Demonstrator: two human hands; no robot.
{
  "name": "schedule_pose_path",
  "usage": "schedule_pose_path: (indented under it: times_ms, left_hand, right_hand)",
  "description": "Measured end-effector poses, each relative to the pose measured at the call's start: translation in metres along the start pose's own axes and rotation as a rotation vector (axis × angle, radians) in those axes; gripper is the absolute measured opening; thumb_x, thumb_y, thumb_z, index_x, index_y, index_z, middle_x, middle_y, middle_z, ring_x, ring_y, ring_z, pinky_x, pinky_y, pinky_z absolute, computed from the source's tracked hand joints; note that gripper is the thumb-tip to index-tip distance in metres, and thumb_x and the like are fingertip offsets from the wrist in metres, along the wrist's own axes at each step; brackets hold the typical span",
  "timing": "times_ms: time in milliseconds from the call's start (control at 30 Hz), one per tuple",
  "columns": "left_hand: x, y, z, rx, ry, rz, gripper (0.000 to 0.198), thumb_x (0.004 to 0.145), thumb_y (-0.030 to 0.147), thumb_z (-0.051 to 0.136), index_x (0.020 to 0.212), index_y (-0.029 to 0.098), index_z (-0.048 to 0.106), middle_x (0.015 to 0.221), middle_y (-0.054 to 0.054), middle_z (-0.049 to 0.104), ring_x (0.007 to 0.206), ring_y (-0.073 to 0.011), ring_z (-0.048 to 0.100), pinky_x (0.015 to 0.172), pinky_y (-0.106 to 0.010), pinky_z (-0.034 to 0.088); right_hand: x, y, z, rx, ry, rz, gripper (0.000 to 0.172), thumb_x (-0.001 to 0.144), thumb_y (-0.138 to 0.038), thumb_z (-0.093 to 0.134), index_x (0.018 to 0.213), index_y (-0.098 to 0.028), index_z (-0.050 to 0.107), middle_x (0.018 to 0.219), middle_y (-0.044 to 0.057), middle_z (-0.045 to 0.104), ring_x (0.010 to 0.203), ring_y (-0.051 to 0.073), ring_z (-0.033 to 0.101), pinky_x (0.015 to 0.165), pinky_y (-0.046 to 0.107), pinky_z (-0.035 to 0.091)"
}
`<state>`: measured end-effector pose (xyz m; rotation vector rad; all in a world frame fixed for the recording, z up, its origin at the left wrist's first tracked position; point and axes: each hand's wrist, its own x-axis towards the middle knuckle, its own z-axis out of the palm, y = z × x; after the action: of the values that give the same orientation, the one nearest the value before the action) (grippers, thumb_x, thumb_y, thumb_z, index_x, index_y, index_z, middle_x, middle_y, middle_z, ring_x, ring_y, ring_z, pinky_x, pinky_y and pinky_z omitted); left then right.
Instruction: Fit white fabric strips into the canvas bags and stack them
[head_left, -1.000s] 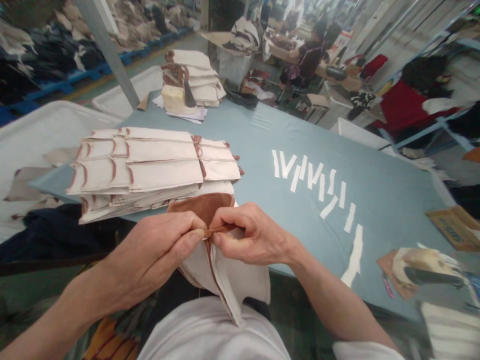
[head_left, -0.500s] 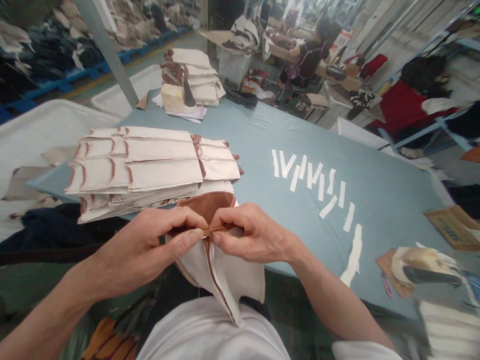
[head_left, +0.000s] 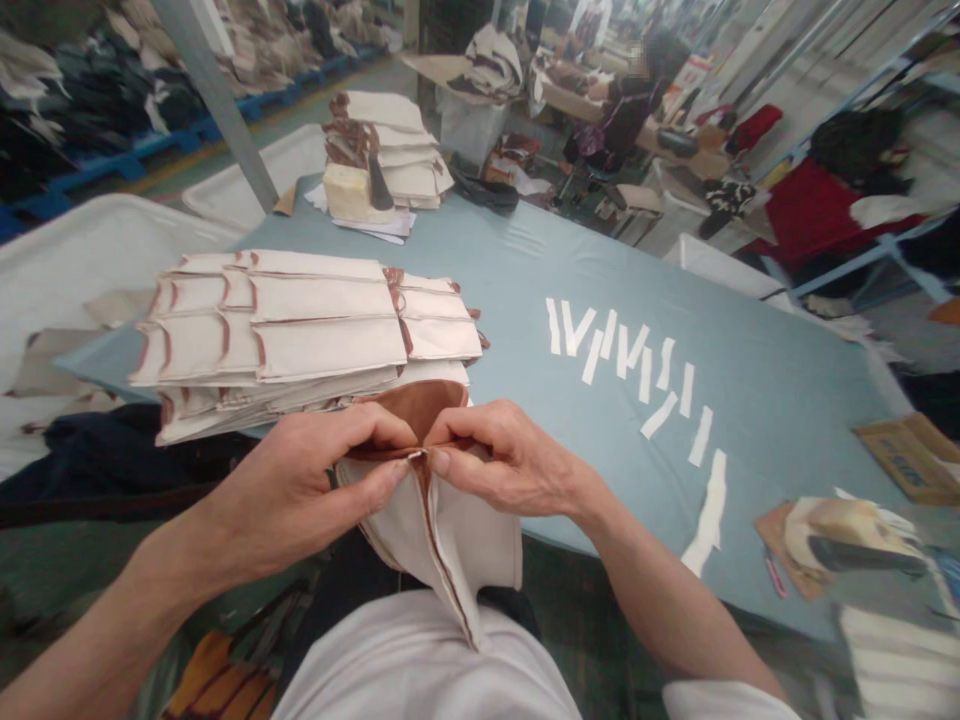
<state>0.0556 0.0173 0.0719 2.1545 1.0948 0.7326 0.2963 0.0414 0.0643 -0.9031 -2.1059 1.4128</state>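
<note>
Between my hands hangs a cream fabric piece [head_left: 480, 535] with a brown lining and brown edging, perhaps an unfinished bag. My left hand [head_left: 330, 465] pinches its upper edge from the left, thumb in front and fingers behind. My right hand [head_left: 502, 455] pinches the same edge from the right, its fingertips almost touching the left ones. A brown lining flap [head_left: 420, 405] stands up behind the fingers. A seam with brown edging runs down from the pinch toward my lap. Just beyond lies a stack of similar cream pieces [head_left: 322, 320] with brown edges.
White strips [head_left: 645, 360] lie in a row on the blue-grey table [head_left: 517, 260]. A yellowish block with a dark handle [head_left: 356, 195] sits before another cream stack [head_left: 409, 150]. At right are a cardboard box [head_left: 911, 455] and a pink-handled tool [head_left: 775, 575]. A person [head_left: 622, 110] sits farther back.
Both hands stay on the fabric's edge, with their fingertips shifted slightly. The held piece has swung a little to the left, and the brown lining behind it has shifted slightly.
</note>
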Motion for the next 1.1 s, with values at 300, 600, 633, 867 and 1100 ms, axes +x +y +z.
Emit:
schedule_pose_path:
  times_ms: [300, 600, 633, 867, 1100]
  left_hand:
    - [-0.002, -0.004, -0.005, 0.0, 0.03, 0.027, 0.013, 0.098, 0.025, 0.064, 0.094, 0.025, 0.076, 0.077, 0.005, 0.079, 0.062, -0.0127, 0.072, 0.061, -0.019, 0.052]
    - [-0.007, -0.004, -0.007, 0.128, 0.061, 0.109, 0.021, 0.103, 0.027, 0.059, 0.1, 0.027, 0.08, 0.086, 0.001, 0.086, 0.07, -0.0187, 0.081, 0.066, -0.023, 0.058]
    - [-0.007, -0.004, -0.008, 0.12, 0.051, 0.107, 0.021, 0.102, 0.027, 0.059, 0.1, 0.027, 0.08, 0.085, 0.001, 0.086, 0.069, -0.0181, 0.081, 0.065, -0.022, 0.057]
    - [-0.002, -0.001, -0.012, 0.1, -0.019, 0.111, 0.024, 0.099, 0.021, 0.057, 0.096, 0.027, 0.08, 0.071, 0.006, 0.079, 0.058, -0.0136, 0.072, 0.059, -0.022, 0.048]
    - [0.0, 0.001, -0.007, 0.264, 0.065, 0.174, 0.024, 0.094, 0.017, 0.053, 0.079, 0.024, 0.07, 0.066, 0.003, 0.074, 0.058, -0.0156, 0.07, 0.056, -0.027, 0.042]
  right_hand:
    - [0.006, 0.005, 0.009, -0.027, 0.085, -0.076, 0.009, 0.091, -0.024, 0.065, 0.086, -0.018, 0.067, 0.066, -0.008, 0.051, 0.059, 0.008, 0.043, 0.059, 0.021, 0.033]
    - [0.011, 0.008, 0.012, 0.14, 0.019, -0.035, 0.016, 0.092, -0.031, 0.067, 0.086, -0.016, 0.07, 0.064, -0.007, 0.049, 0.057, 0.008, 0.039, 0.054, 0.022, 0.03]
    - [0.011, 0.008, 0.012, 0.149, 0.005, -0.027, 0.017, 0.092, -0.032, 0.067, 0.086, -0.017, 0.07, 0.064, -0.007, 0.049, 0.057, 0.008, 0.039, 0.054, 0.022, 0.03]
    - [0.013, 0.008, 0.012, 0.216, -0.028, 0.005, 0.018, 0.091, -0.034, 0.068, 0.085, -0.017, 0.067, 0.064, -0.007, 0.047, 0.057, 0.008, 0.036, 0.053, 0.022, 0.029]
    - [0.015, 0.01, 0.014, 0.197, -0.01, -0.025, 0.019, 0.093, -0.034, 0.066, 0.084, -0.018, 0.066, 0.063, -0.008, 0.044, 0.058, 0.008, 0.035, 0.054, 0.022, 0.029]
